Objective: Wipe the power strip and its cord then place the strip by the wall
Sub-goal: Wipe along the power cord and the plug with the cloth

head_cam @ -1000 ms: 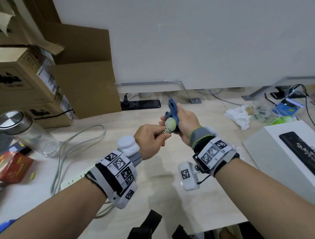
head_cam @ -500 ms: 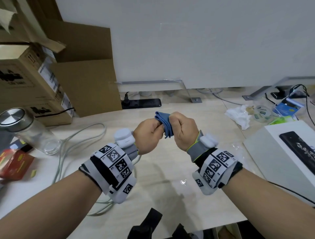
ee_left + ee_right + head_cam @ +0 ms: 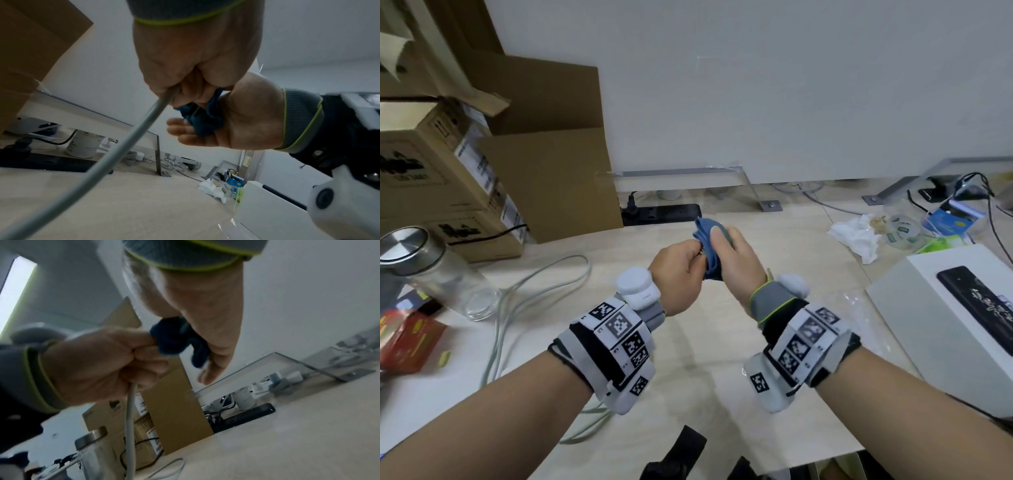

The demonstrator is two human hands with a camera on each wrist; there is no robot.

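Note:
Both hands meet above the middle of the table. My left hand grips the end of the pale grey cord, which runs down out of the fist. My right hand holds a blue cloth bunched round the cord's end, with the thumb on top of the cloth. In the right wrist view the cloth sits right against the left hand's fingers, and the cord hangs straight down. More cord lies in loops on the table to the left. The white strip itself does not plainly show.
A black power strip lies along the wall behind the hands. Cardboard boxes stand at the back left, with a glass jar and a red pack in front of them. A white box and a crumpled tissue are on the right.
A second ago the cord's pale plug end showed between the hands. The right hand has since turned and wrapped the cloth over it. Both hands stayed in about the same place.

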